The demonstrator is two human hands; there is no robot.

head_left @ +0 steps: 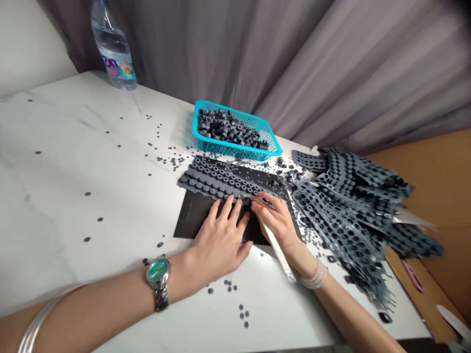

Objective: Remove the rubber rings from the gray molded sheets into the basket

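A dark grey rubber sheet (211, 177) with rows of round, ring-like raised parts lies across a black board (192, 215). My left hand (221, 233) rests flat, fingers spread, its fingertips pressing the near edge of that sheet. My right hand (277, 223) is closed around a slim tool with a white, wrapped-looking handle (277, 252). The handle slants back toward me under the palm. The tool's tip is hidden by my fingers at the sheet's near edge, close to my left fingertips, so its kind cannot be told.
Behind the board stands a turquoise basket (237, 153) of small dark rubber pieces. Perforated rubber sheets (342, 211) are heaped on the right. Small dark discs (100, 219) are scattered over the white table (66, 196). A water bottle (116, 54) stands at the back left; a pink cutter (412, 275) lies far right.
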